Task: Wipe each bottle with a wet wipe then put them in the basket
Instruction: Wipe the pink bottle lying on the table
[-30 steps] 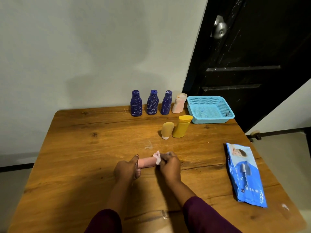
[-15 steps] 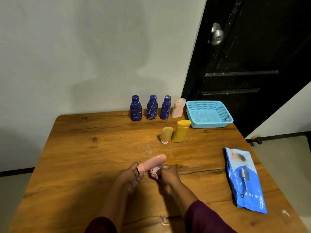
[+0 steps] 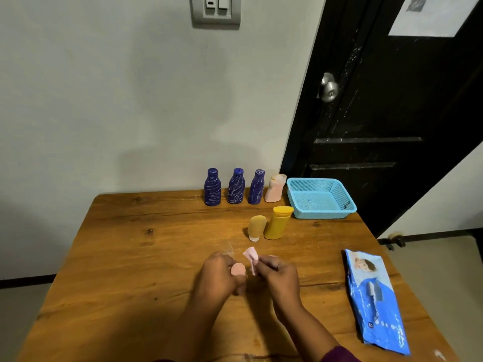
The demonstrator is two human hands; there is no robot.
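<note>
L hand [image 3: 218, 276] grips pink bottle [image 3: 238, 269] end-up so R hand [image 3: 278, 274], pinching wipe [image 3: 251, 255], can rub it; basket [image 3: 324, 215] at 1 o'clock for drop-off.

The left hand [image 3: 218, 275] holds a small pink plastic bottle [image 3: 238, 269], and the right hand [image 3: 279, 275] pinches a little pale wet wipe [image 3: 251, 256] just beside it. Far back on the brown wooden table [image 3: 130, 257] stand three dark blue bottles [image 3: 236, 186] (all in a row) near a light blue plastic basket [image 3: 322, 214].
</note>
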